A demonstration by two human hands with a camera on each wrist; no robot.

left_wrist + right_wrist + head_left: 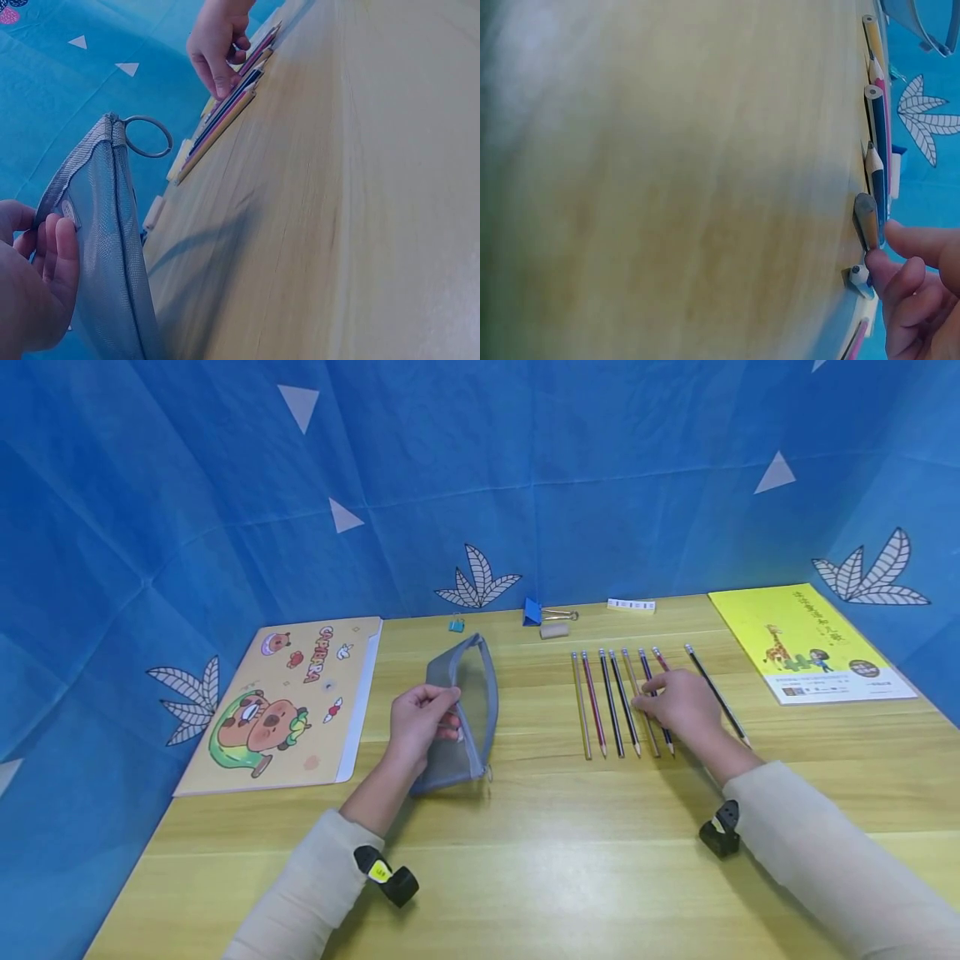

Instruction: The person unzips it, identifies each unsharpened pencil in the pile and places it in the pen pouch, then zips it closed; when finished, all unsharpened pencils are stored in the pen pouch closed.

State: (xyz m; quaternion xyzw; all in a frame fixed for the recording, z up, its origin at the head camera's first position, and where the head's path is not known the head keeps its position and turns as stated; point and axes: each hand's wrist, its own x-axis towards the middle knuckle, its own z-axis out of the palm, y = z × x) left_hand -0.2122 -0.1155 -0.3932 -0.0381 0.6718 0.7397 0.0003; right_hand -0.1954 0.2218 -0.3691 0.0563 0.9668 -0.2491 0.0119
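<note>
In the head view my left hand [416,722] grips the edge of a grey mesh zip pouch [450,770], thumb on the outside and fingers curled at the opening. The pouch stands with its mouth spread; a ring [150,136] hangs at its zip end in the left wrist view. Over a row of pencils, my right hand [684,703] pinches a gold-brown pencil [651,739] between thumb and index finger; that pencil [868,217] still lies in line with the row. Dark and red pencils [594,706] lie to its left, and a dark pencil [717,695] lies apart at the right.
A capybara folder [300,710] lies at the left and a yellow book [806,643] at the right. Along the back are a teal binder clip [456,626], a blue binder clip [532,612], a greyish eraser [555,631] and a white strip [631,605]. Blue cloth [420,460] hangs behind.
</note>
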